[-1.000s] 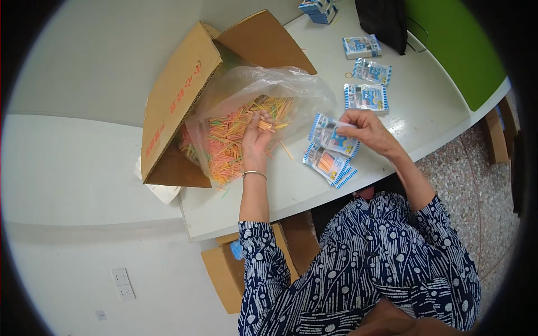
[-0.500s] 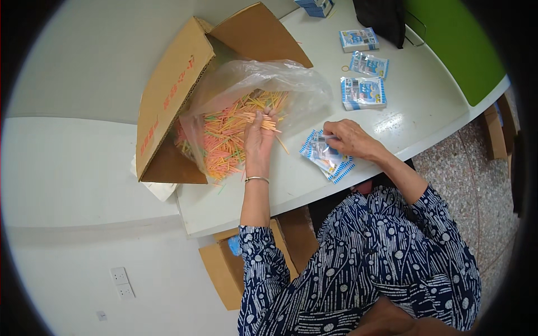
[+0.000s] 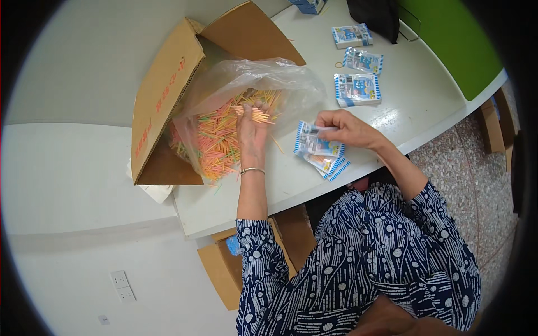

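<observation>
Sticks (image 3: 256,115), thin, straight and pale orange, lie bunched in the left hand (image 3: 252,135), whose thumb presses across them, above loose pink, yellow and green sticks (image 3: 216,137) in a clear plastic bag (image 3: 266,71). To their right, the right hand (image 3: 348,129) pinches a blue-and-white printed plastic packet (image 3: 318,145) near its upper edge, over similar packets (image 3: 338,168) piled on the white table (image 3: 414,109). Half a second ago that hand covered more of the packet; now more of the printed face shows and the bunch pokes out past the thumb, so both hands appear to have a working hold. Around the bag stands an open tan cardboard carton (image 3: 168,101); beyond the right hand lie more blue-and-white packets (image 3: 357,87).
</observation>
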The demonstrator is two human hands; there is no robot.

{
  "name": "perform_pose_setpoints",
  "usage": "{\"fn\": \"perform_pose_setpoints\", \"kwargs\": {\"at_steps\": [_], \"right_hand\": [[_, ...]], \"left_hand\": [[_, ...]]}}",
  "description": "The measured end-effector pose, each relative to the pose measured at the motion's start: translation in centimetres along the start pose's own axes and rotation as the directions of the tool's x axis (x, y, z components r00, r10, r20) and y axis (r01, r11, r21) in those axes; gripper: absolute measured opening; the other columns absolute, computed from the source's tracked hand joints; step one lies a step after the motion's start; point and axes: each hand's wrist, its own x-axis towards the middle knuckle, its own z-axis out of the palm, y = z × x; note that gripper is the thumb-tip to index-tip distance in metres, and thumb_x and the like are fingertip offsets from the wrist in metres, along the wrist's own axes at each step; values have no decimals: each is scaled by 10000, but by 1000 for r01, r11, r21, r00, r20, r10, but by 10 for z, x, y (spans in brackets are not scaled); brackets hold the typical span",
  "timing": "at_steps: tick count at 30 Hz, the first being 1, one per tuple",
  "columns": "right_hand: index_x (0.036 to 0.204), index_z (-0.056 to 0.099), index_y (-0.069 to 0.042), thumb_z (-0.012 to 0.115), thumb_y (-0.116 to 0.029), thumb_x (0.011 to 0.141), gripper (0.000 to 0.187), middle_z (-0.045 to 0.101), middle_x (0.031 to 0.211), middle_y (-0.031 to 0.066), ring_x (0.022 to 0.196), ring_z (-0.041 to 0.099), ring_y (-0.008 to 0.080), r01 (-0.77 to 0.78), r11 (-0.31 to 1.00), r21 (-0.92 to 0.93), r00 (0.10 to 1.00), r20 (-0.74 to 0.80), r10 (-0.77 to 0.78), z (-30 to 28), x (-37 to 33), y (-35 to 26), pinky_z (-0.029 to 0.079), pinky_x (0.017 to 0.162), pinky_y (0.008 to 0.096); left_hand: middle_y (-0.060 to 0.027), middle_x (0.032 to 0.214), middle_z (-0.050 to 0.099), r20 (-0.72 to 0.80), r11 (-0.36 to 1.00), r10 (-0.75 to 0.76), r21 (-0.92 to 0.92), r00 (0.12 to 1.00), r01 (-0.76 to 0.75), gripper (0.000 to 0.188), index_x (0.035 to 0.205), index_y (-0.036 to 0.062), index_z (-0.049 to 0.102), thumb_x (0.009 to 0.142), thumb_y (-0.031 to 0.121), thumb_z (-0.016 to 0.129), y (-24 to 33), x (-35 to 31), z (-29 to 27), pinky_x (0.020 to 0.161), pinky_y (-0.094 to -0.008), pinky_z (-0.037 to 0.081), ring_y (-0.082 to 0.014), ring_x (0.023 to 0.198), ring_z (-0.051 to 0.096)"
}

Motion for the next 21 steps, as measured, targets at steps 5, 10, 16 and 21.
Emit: {"fn": "perform_pose_setpoints", "kwargs": {"at_steps": [5, 10, 16, 21], "right_hand": [[994, 602, -6, 614, -95, 838, 180, 620, 831, -10, 799, 565, 38, 38, 963, 265, 996, -85, -16, -5, 4, -4, 449, 751, 190], [934, 610, 1, 615, -110, 837, 147, 613, 807, -5, 760, 552, 41, 31, 950, 312, 998, -65, -11, 8, 16, -2, 444, 698, 201], [803, 575, 4, 622, -142, 830, 156, 531, 682, -7, 642, 436, 46, 60, 972, -226, 962, -248, -118, 7, 27, 10, 357, 556, 242], [755, 584, 5, 634, -176, 829, 201, 492, 633, -20, 604, 404, 38, 50, 980, -194, 968, -232, -95, 11, 26, 1, 330, 523, 244]], "left_hand": [[-96, 877, 537, 99, 996, -56, -66, 994, 63, 153, 923, 92, 487, 949, 243, 479, -7, -30, 24, 793, -418, 477, -241, 878, 526], [-129, 890, 575, 76, 997, 67, 43, 995, -71, 202, 947, 42, 446, 988, 235, 403, -18, -54, 58, 783, -383, 509, -224, 840, 575], [-100, 905, 589, 211, 830, 259, 451, 943, -329, 212, 921, 46, 486, 987, 236, 419, -32, -85, 83, 812, -319, 471, -165, 832, 560], [-103, 921, 586, 150, 803, 340, 468, 928, -369, 217, 965, 38, 473, 988, 246, 415, -34, -76, 72, 798, -310, 474, -168, 820, 574]]}}
